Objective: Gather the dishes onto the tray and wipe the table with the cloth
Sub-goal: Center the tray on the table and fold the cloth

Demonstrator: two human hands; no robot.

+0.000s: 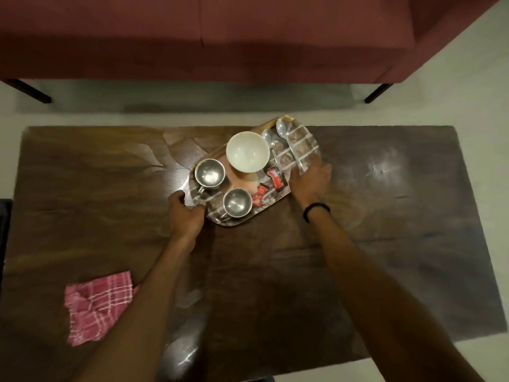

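Note:
A patterned tray [305,139] lies tilted at the middle of the dark wooden table [385,244]. On it stand a white bowl [247,151], two steel cups [210,172] [237,203], two spoons [281,130] and two red sachets [275,177]. My left hand [186,213] grips the tray's near-left edge. My right hand [311,180] holds its right edge. A pink checked cloth [96,307] lies crumpled on the table at the near left, beside my left forearm.
A dark red sofa [220,37] on black legs stands beyond the table's far edge, with pale floor [468,100] between them. The table's near edge runs along the bottom of the view.

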